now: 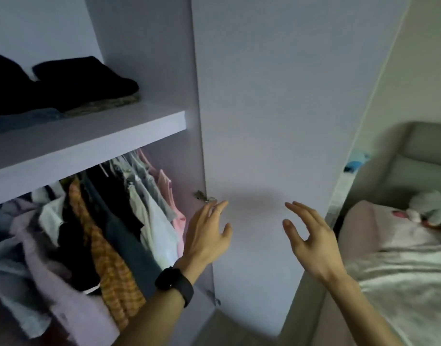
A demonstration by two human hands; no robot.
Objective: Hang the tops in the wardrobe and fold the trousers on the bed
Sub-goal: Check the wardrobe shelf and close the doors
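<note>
Both hands are raised in front of the open wardrobe door (pixel 276 96), neither holding anything. The left hand (pixel 207 236), with a black wristband (pixel 175 285) and a thin ring (pixel 219 211), has its fingers straight and close together, pointing up at the door's hinged edge near a hinge (pixel 202 196). Whether the fingertips touch the panel cannot be told. The right hand (pixel 311 243) is spread wide with loosely bent fingers, just short of the door's free edge.

Left of the left hand, the tops (pixel 109 233) hang packed together under the wardrobe's shelf (pixel 89 146). The row runs from the near left corner back to the right wall. Each garment's long axis drops downward, its shoulders up by the shelf's underside. An orange checked one sits mid-row and a pink one is at the far right end. Folded dark clothes (pixel 84 81) lie on top of the shelf.

At the right edge stands the bed (pixel 401 283), with a soft toy (pixel 429 208) by the pillow (pixel 379 228).
</note>
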